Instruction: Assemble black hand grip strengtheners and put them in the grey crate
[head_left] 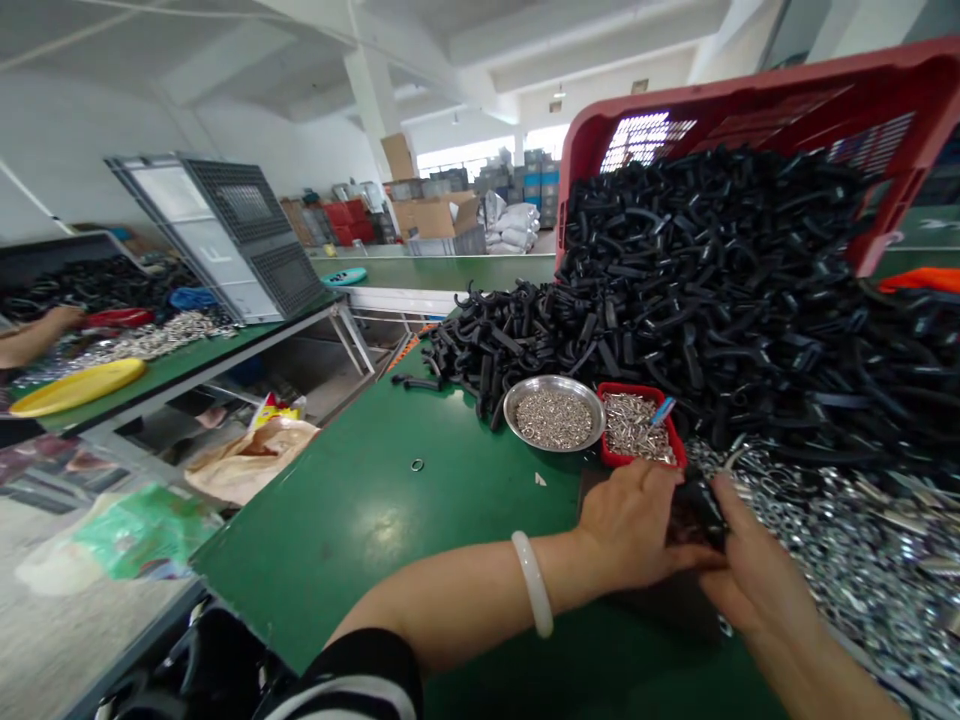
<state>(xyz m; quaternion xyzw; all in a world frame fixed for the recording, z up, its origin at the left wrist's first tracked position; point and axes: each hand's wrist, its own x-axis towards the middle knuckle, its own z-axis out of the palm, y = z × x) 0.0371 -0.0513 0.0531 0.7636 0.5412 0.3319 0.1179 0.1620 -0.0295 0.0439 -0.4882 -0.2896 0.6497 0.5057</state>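
Note:
My left hand point(630, 530), with a white bangle point(533, 584) on its wrist, and my right hand point(757, 570) meet over a black plastic part point(701, 505) on the green bench point(360, 530). Both hands grip it, and their fingers hide much of its shape. Just beyond them sits a red tray point(637, 428) of small metal pieces, with a blue-handled tool point(663, 410) in it. A steel bowl point(553, 417) of similar pieces stands to its left. A large heap of curved black plastic parts point(712, 290) rises behind, and loose silver metal parts point(840, 540) spread right of my right hand.
A tilted red plastic crate point(750, 130) stands behind the black heap. On a neighbouring green table, another person's hand point(41, 335) works near a yellow plate point(75, 387). A grey crate point(225, 235) leans there. Cardboard boxes and sacks stand far back.

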